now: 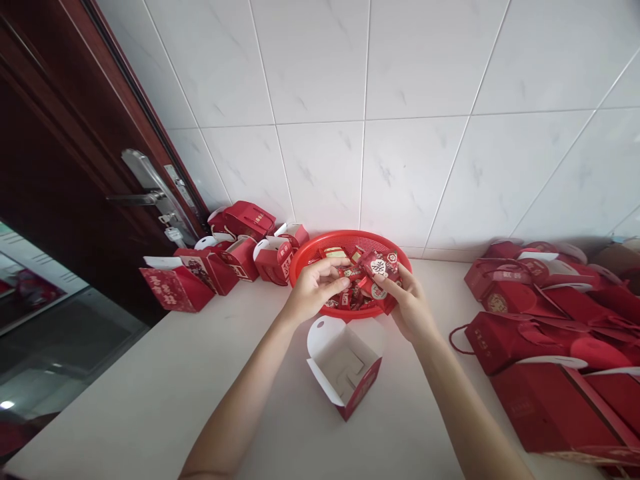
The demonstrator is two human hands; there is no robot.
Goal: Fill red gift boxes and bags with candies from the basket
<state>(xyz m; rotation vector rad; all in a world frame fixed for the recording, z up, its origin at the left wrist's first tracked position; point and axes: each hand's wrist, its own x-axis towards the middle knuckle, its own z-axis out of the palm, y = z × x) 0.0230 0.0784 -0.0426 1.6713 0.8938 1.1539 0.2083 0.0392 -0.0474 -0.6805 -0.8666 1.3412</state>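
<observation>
Both my hands are over a red plastic basket (305, 259) filled with small wrapped candies (345, 298). My left hand (316, 288) pinches a small red candy (353, 272) between thumb and fingertips. In my right hand (407, 307) are several red candy packets (379, 267), one with large dark characters on a white patch; the fingers are closed round them. Just in front of the basket stands an open red carton (345, 373), white inside, its flaps spread and nothing lying in it.
Several red gift boxes (240, 257) stand at the back left, beside the basket. On the right, rows of closed red boxes (545, 400) cover the table's side. A tiled wall (325, 167) rises behind, and a dark door (90, 133) with a metal handle is at the left.
</observation>
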